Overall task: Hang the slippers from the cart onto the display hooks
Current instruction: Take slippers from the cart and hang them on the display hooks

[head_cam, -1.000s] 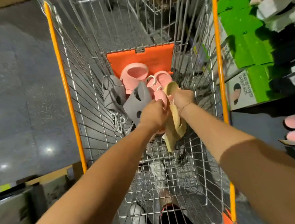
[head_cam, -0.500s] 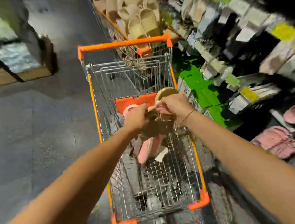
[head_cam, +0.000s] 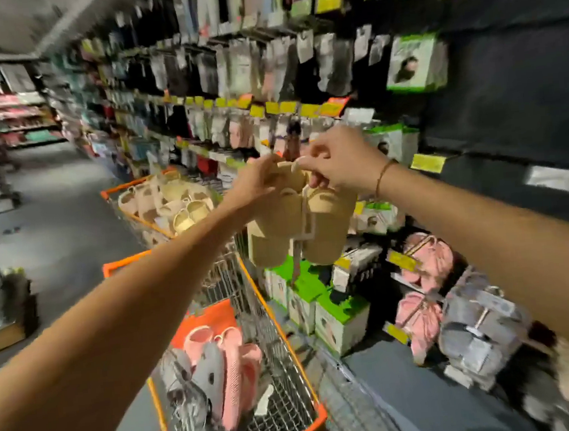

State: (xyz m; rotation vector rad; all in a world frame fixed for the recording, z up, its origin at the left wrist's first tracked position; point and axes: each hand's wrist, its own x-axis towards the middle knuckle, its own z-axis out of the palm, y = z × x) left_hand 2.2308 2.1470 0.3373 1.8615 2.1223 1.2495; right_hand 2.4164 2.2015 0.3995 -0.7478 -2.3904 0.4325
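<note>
Carry step: my left hand (head_cam: 259, 183) and right hand (head_cam: 337, 166) both pinch the beige slippers (head_cam: 298, 228) by their hanger, above the cart (head_cam: 288, 352). Next: find a free hook on the right shelf.

The pair of beige slippers (head_cam: 298, 228) looks like matt, smooth foam or rubber, clipped to a pale plastic hanger (head_cam: 305, 213). The shopping cart (head_cam: 274, 353) is bare metal wire with glossy orange plastic trim. The pink slippers (head_cam: 234, 367) and grey slippers (head_cam: 203, 370) inside it look matt and rubbery. The green-and-white boxes (head_cam: 340, 317) appear to be smooth printed cardboard. The grey floor (head_cam: 60, 228) has a dull sheen.
</note>
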